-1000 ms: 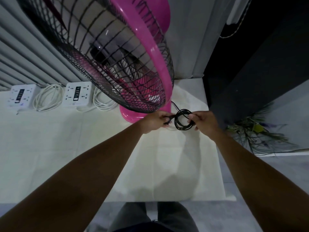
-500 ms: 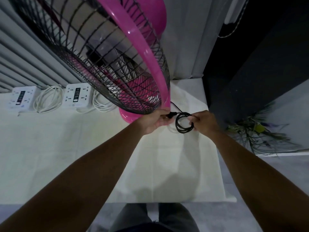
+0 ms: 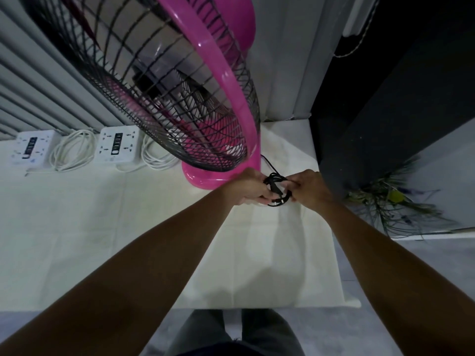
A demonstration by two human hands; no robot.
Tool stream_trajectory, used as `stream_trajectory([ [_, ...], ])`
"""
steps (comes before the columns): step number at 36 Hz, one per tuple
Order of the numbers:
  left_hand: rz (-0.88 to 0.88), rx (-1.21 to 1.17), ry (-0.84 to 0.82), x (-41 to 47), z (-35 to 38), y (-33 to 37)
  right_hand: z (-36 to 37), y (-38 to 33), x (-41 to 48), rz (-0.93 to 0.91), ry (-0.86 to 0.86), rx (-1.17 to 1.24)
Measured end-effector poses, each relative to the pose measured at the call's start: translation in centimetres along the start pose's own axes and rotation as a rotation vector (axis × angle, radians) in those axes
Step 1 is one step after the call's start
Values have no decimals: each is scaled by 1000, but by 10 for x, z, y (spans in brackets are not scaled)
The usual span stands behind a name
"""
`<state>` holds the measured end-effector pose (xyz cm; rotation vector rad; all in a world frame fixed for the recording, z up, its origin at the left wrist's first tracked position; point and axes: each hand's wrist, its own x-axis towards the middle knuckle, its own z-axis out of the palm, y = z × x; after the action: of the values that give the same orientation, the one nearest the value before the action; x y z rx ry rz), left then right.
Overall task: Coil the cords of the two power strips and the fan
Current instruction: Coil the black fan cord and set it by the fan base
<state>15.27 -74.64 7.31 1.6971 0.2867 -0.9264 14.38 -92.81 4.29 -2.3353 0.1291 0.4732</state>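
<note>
Head view, the only one. Our left hand (image 3: pixel 250 187) and right hand (image 3: pixel 307 187) meet at about 1 o'clock from the frame's centre, both closed on the black fan cord (image 3: pixel 276 190), which is bunched into a small coil between them; left fingers pinch the near-left side, right fingers curl over the right side, and the plug end seems to lie across the loops, though it is too blurred to be sure. The coil hangs just beside the pink fan base (image 3: pixel 205 176), a short tail of cord running back toward the base at 12 o'clock from the coil. Risks as we judge them: the loops are loose and unsecured, so easing either grip could let them spring apart; a tug on the short tail could drag or rock the fan (image 3: pixel 164 80), whose big grille leans over our left wrist. The grille crowds the left hand from 11 o'clock. Off at 9 to 10 o'clock, well apart, the two white power strips (image 3: pixel 30 147) (image 3: pixel 118 143) sit on the pale cloth (image 3: pixel 102 227), each with its white cord (image 3: pixel 73 151) (image 3: pixel 158 156) already looped beside it. A dark wall panel (image 3: pixel 385 111) stands close at 2 o'clock, a leafy plant (image 3: pixel 390 201) at 3 o'clock.
</note>
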Motion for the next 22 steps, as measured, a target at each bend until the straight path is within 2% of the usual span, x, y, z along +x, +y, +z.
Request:
stream_trajectory([
  [4, 77, 188, 147, 1, 4, -2, -1, 1, -1, -20, -10, 27],
  [14, 123, 168, 269, 9, 3, -14, -4, 1, -1, -62, -13, 43],
  [19, 245, 460, 357, 13, 1, -15, 0, 4, -1, -87, -34, 79],
  [22, 335, 455, 465, 15, 2, -20, 4, 4, 0, -110, -50, 101],
])
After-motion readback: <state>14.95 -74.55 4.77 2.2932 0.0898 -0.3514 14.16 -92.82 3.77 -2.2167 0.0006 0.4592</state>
